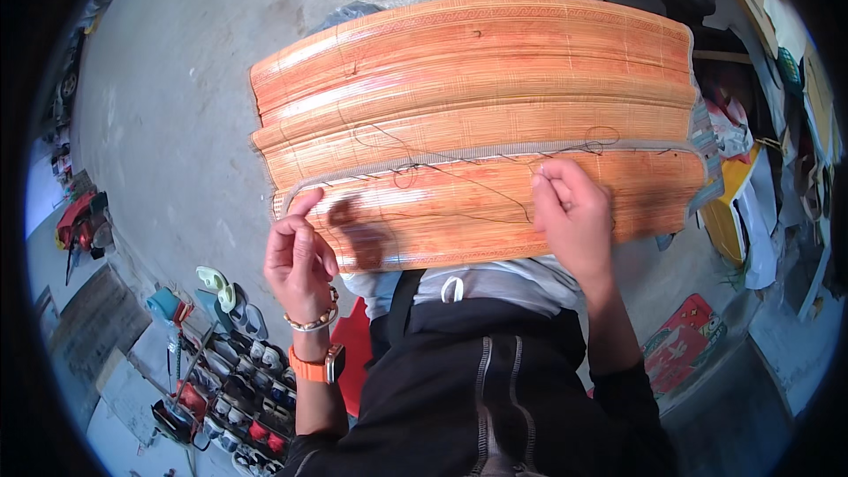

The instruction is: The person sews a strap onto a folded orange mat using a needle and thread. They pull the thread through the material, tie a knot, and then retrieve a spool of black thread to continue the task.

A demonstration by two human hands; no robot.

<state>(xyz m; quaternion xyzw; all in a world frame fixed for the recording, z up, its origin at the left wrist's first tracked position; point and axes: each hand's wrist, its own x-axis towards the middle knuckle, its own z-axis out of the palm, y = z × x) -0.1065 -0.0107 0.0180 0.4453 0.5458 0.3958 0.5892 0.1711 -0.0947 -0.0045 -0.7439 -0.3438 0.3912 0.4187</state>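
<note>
A folded orange bamboo mat (477, 62) lies across my lap, its slats running sideways. Along its near fold runs a grey ribbed edging strip (495, 149), crossed by slanting dark stitches. Loose dark thread (468, 180) loops over the strip and trails across the mat. My right hand (574, 216) is closed in a pinch above the strip's right half, with the thread at its fingertips. Whether a needle is in that pinch is too small to see. At the mat's left end hovers my left hand (300, 256), index finger stretched out and the others loosely bent, holding nothing I can see.
Racks of shoes (252, 380) stand at the lower left, beside pale green slippers (221, 291). A red seat edge (355, 358) shows by my left leg. Yellow and white sheets (746, 212) and clutter line the right side. Grey concrete floor (168, 97) spreads left.
</note>
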